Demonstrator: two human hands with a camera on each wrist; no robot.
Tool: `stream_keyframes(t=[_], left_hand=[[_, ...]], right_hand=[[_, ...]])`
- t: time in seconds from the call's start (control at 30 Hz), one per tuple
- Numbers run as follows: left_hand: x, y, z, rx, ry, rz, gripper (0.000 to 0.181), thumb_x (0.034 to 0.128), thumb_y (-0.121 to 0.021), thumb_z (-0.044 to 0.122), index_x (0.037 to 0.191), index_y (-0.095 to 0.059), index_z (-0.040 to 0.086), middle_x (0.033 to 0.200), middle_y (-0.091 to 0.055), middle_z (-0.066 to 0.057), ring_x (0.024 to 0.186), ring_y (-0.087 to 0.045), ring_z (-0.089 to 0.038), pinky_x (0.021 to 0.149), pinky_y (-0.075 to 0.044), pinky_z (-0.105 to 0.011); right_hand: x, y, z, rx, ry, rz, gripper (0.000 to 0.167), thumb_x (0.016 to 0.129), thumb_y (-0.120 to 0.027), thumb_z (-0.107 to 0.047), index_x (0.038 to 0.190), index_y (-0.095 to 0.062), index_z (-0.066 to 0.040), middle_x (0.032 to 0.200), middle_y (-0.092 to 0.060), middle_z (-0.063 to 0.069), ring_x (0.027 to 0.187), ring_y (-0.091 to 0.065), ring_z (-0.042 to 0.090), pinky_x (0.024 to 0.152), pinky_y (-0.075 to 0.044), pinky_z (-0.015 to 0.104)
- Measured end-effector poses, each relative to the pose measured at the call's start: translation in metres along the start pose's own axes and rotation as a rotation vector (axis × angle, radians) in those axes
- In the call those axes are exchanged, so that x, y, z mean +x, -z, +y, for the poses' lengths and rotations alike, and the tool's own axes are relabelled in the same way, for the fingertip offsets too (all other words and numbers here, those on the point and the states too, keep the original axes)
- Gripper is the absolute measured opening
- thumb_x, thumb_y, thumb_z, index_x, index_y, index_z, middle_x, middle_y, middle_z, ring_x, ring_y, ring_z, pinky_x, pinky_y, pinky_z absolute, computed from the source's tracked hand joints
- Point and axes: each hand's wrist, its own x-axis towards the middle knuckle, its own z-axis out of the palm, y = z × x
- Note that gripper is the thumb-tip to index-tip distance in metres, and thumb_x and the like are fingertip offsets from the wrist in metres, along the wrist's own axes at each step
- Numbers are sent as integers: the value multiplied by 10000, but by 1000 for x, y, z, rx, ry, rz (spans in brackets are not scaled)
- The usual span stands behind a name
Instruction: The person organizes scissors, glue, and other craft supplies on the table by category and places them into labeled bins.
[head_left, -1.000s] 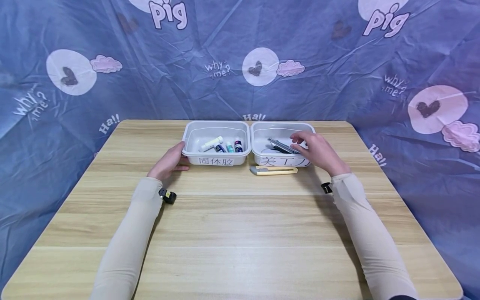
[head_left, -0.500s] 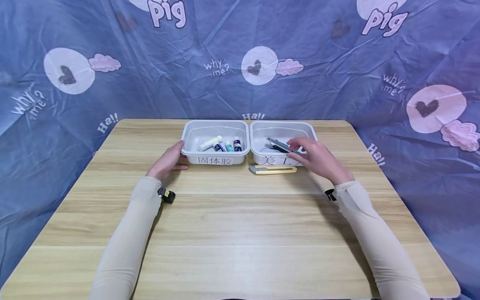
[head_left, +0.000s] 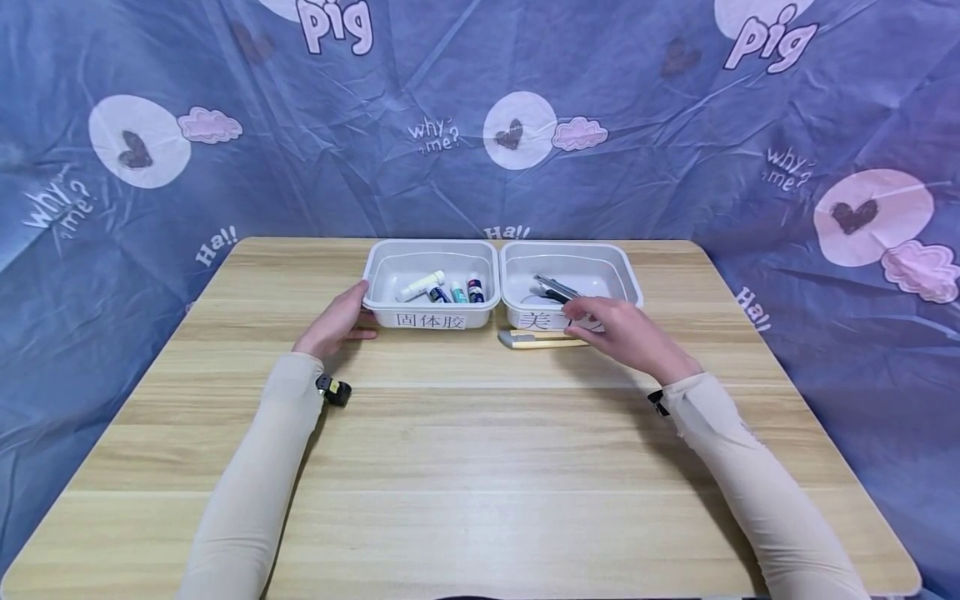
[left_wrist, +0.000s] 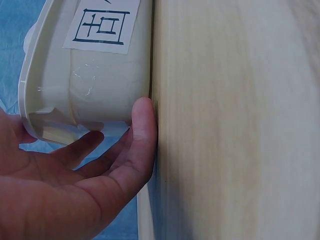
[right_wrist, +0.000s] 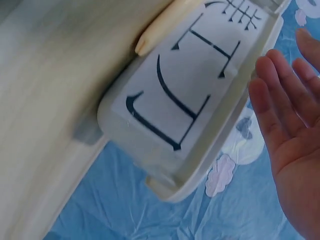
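My left hand (head_left: 333, 323) rests its fingers against the outer left end of the left white bin (left_wrist: 100, 82), at the table's far side. Several glue sticks, one a pale stick (head_left: 422, 287), lie in that bin. Over the front rim of the right white bin (head_left: 630, 279) hovers my right hand (head_left: 628, 335), with nothing in it. Its fingers look extended in the right wrist view. Inside this bin lies a grey box cutter (head_left: 556, 287) with darker ones beneath. A yellow box cutter (head_left: 536, 340) lies on the table before it, partly covered by the right fingertips.
The bins stand side by side near the back edge of the wooden table (head_left: 465, 450). Each carries a handwritten paper label (head_left: 431, 321) on its front. A blue patterned cloth (head_left: 352, 167) hangs right behind the table.
My right hand has come from above the right bin's inside forward and slightly left, toward the yellow box cutter. The left hand stays at its bin.
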Motion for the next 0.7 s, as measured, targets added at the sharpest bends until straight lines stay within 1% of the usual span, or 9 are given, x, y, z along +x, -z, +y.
stream_keyframes(t=[0.1,0.23,0.43,0.57,0.7], left_hand=[[0,1,0,0,4,3,678,1103,-179,510,1533,-339,10,1221,-479,-154,1058,-533,-216,933,-587,-377],[-1,1,1,5,5,6,677,1103,-179,509,1530,-345,10,1212,-477,-151,1054,-532,-214,940,-585,-385],[-1,0,1,-4,4,3,673,1103,-178,502,1527,-345,7,1196,-480,-140,1046,-532,-207,940,-584,-384],[-1,1,2,-9,5,2,672,1103,-178,504,1530,-342,11,1198,-476,-138,1050,-528,-211,934,-584,-376],[-1,0,2,-4,2,-1,688,1101,-167,512,1536,-331,5,1200,-478,-142,1051,-530,-210,933,-584,-371]], right_hand=[[2,-5,-3,4,-5,-36,254,922,-776,-138,1146,-709,-38,1062,-759,87,984,-725,237,882,-597,443],[3,-11,-5,-34,-3,-67,276,928,-775,-188,1152,-713,-39,1079,-761,73,1003,-728,228,906,-596,432],[3,-18,-6,-73,12,-89,290,924,-774,-172,1168,-717,-25,1094,-763,97,1030,-727,273,925,-593,455],[3,-22,-5,-80,11,-118,289,916,-779,-160,1162,-715,-23,1086,-761,108,1001,-732,287,898,-606,456],[3,-27,-4,-83,-9,-160,274,921,-776,-157,1158,-713,-36,1071,-760,95,956,-733,272,850,-614,455]])
